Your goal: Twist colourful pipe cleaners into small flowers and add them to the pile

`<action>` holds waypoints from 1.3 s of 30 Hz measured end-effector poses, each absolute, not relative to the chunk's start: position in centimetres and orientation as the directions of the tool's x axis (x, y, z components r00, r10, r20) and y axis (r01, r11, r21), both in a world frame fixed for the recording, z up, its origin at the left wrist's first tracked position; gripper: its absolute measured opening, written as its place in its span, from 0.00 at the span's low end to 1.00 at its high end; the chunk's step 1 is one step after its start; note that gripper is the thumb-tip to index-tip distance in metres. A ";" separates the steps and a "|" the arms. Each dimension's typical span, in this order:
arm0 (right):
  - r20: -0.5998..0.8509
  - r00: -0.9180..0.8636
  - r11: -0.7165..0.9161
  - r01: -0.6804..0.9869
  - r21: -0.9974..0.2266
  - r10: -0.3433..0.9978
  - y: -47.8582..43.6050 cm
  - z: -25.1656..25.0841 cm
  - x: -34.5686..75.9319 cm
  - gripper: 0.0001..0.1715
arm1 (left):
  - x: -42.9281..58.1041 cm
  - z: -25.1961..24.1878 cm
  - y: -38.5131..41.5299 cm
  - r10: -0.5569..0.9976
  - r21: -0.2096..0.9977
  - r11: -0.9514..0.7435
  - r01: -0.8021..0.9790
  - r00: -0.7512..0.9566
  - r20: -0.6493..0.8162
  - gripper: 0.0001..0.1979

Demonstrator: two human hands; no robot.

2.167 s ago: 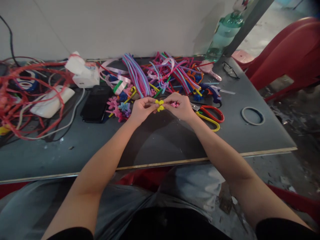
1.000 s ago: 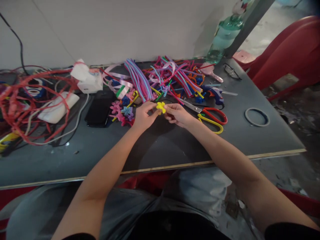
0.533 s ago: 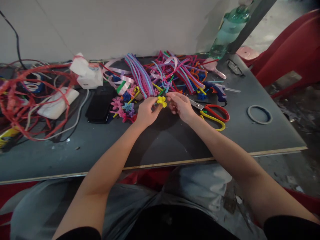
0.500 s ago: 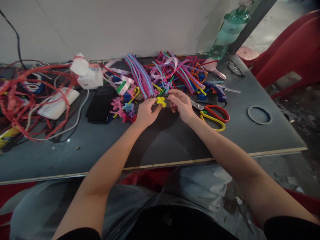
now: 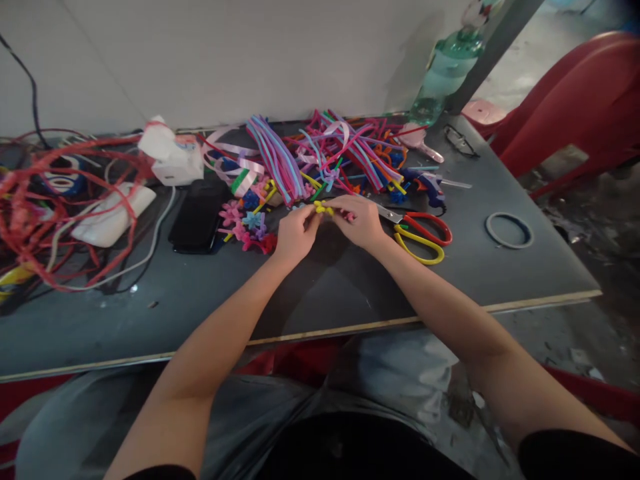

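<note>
A small yellow pipe-cleaner flower (image 5: 323, 208) is held just above the table between my two hands. My left hand (image 5: 298, 235) pinches its left side with thumb and forefinger. From the right, my right hand (image 5: 361, 219) has its fingertips closed on the flower's other edge. A bit of pink shows among the right fingers, too small to name. Left of my hands lies a cluster of pink, blue and purple pipe-cleaner flowers (image 5: 243, 220). Scissors (image 5: 423, 235) with one red and one yellow handle rest to the right of my right hand.
Behind my hands lie bundles of pipe cleaners (image 5: 276, 160). A black phone (image 5: 199, 217), a white plug adapter (image 5: 177, 160) and tangled red cord (image 5: 65, 267) are leftward. Rightward are a glue gun (image 5: 430, 187), a tape roll (image 5: 509, 231), glasses (image 5: 461, 141) and a green bottle (image 5: 445, 77).
My right hand has moved left and its fingers have closed on the yellow flower, which my left hand still pinches. The whole view has shifted slightly.
</note>
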State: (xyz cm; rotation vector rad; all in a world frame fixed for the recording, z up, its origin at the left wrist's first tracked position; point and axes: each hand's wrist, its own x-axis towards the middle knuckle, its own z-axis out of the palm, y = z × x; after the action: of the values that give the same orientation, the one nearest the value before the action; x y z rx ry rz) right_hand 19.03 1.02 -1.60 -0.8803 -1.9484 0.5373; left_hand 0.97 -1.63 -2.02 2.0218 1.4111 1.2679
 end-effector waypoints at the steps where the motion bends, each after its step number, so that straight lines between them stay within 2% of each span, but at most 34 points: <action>1: 0.531 -0.304 0.611 0.351 -0.710 0.791 1.0 -1.6 18.9 0.12 | 0.9 -2.0 -1.6 0.878 0.721 -0.439 0.537 0.087 0.470 0.06; 3: 0.438 -0.236 0.491 0.264 -0.830 0.868 0.8 -1.8 18.4 0.14 | 0.8 -2.0 -1.5 0.867 0.722 -0.447 0.528 0.057 0.495 0.07; 5: 0.323 -0.218 0.354 0.121 -0.928 0.921 0.8 -1.9 17.8 0.21 | 0.7 -2.0 -1.5 0.852 0.702 -0.453 0.549 0.034 0.523 0.07; 9: 0.184 -0.262 0.179 -0.046 -0.983 0.947 0.8 -2.0 17.3 0.29 | 0.5 -1.8 -1.6 0.830 0.656 -0.478 0.584 0.055 0.555 0.09; 18: 0.150 -0.189 0.142 -0.054 -0.988 0.970 0.7 -1.6 17.5 0.29 | 1.1 -1.6 -1.6 0.912 0.866 -0.393 0.309 0.007 0.411 0.18; 24: 0.122 -0.166 0.108 -0.087 -0.990 0.979 1.0 -1.8 17.6 0.30 | 0.8 -1.7 -1.4 0.931 0.896 -0.341 0.284 -0.026 0.363 0.20; 28: 0.149 -0.208 0.127 -0.118 -0.985 0.967 0.9 -1.9 17.4 0.30 | 0.8 -1.7 -1.6 0.905 0.859 -0.401 0.320 -0.011 0.426 0.21; 31: 0.146 -0.222 0.110 -0.164 -0.980 0.964 0.9 -2.0 17.6 0.26 | 0.8 -1.4 -1.8 0.848 0.789 -0.473 0.392 -0.039 0.528 0.19; 35: 0.075 -0.304 -0.004 -0.250 -0.968 0.950 0.9 -1.6 18.0 0.17 | 0.5 -1.1 -1.7 0.722 0.662 -0.586 0.467 -0.070 0.688 0.18; 39: 0.021 -0.430 -0.111 -0.280 -0.954 0.903 0.4 -0.5 18.2 0.12 | 0.2 -1.2 -1.4 0.718 0.629 -0.630 0.456 0.032 0.696 0.20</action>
State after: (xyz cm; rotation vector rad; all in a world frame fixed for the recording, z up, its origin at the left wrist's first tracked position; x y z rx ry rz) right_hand 18.16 0.44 -0.54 -0.7675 -1.2559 1.6881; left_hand 0.19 -1.40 -1.19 2.0747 1.2119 1.6364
